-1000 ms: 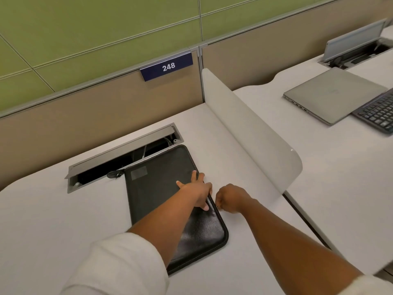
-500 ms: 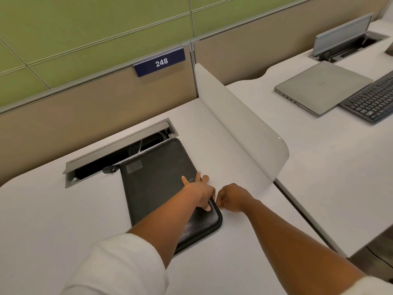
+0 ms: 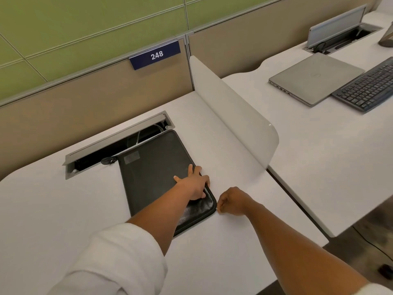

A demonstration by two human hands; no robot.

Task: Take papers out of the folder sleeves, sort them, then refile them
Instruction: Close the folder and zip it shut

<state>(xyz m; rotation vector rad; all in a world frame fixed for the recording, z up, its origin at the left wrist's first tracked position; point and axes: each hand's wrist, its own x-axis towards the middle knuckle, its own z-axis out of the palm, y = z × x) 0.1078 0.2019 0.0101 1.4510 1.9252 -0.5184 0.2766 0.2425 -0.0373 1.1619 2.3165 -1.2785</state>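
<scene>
A black leather zip folder (image 3: 153,173) lies closed on the white desk (image 3: 63,209), its far end at the cable hatch. My left hand (image 3: 194,185) rests flat on the cover close to its right edge, fingers spread. My right hand (image 3: 231,202) is curled tight against the folder's near right corner, its fingertips pinching at the zipper edge. The zipper pull itself is hidden inside the fingers. No papers or sleeves are visible.
An open cable hatch (image 3: 114,143) with a raised grey lid sits behind the folder. A white curved divider (image 3: 234,111) stands to the right. On the neighbouring desk lie a closed laptop (image 3: 314,77) and a black keyboard (image 3: 368,86).
My right hand has slid along the folder's right edge toward me, down to the near corner. My left hand stays pressed on the cover.
</scene>
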